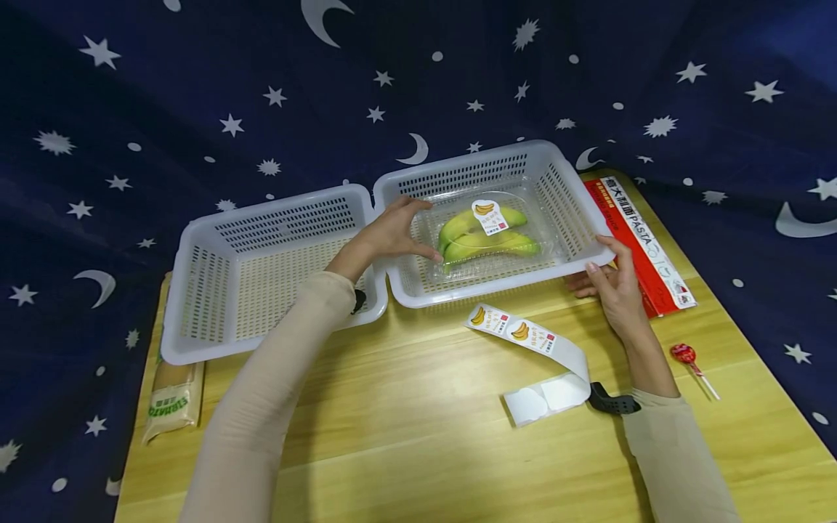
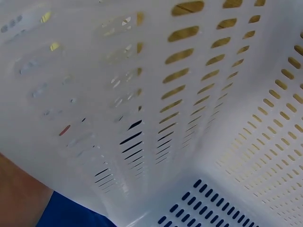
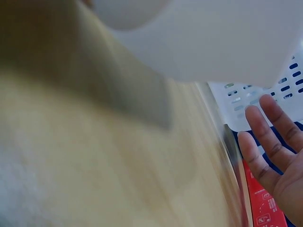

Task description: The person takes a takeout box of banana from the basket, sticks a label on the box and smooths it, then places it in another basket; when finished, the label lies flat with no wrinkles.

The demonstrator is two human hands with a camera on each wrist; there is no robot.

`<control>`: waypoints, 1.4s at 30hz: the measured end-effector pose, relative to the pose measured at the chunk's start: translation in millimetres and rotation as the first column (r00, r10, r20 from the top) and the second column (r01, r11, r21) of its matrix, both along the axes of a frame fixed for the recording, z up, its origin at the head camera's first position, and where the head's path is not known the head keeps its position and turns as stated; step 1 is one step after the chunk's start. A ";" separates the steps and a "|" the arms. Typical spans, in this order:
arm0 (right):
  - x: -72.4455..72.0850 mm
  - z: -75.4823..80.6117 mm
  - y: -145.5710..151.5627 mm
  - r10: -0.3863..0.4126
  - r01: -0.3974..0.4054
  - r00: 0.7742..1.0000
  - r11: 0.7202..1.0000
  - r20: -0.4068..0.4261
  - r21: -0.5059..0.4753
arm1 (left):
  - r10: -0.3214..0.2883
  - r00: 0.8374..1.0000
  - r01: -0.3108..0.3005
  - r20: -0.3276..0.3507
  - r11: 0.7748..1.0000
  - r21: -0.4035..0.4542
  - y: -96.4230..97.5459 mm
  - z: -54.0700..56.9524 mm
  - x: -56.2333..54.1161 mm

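A clear plastic container [image 1: 549,240] of green-yellow bananas [image 1: 484,245] sits inside the right-hand white basket [image 1: 428,296]. On its lid is a white banana sticker [image 1: 492,219]. My left hand [image 1: 392,234] reaches over the basket's left side, fingers and thumb spread at the container's left edge. Thumb and forefinger of my right hand [image 1: 613,287] hold the basket's front right corner. Its other fingers [image 3: 259,124] extend apart in the right wrist view. Perforated basket wall [image 2: 189,90] fills the left wrist view, where the left fingers are hidden.
Another white basket [image 1: 229,290] stands at the left. A strip of banana labels [image 1: 562,356] curls on the wooden table [image 1: 418,436]. To the right lie a red pasta box [image 1: 644,247] and a lollipop [image 1: 684,354]; a tan packet [image 1: 173,399] lies at the left.
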State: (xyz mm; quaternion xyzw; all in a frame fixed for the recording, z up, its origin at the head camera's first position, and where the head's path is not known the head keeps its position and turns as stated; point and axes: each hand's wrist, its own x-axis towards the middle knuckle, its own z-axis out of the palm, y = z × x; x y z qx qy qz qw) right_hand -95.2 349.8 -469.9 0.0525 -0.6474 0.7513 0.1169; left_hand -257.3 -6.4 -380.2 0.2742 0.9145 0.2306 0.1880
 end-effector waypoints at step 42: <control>0.1 -1.1 -1.3 0.022 -0.022 1.000 0.999 -0.008 -0.026 | -0.051 0.990 0.075 -0.131 0.980 0.182 -30.1 44.9 33.8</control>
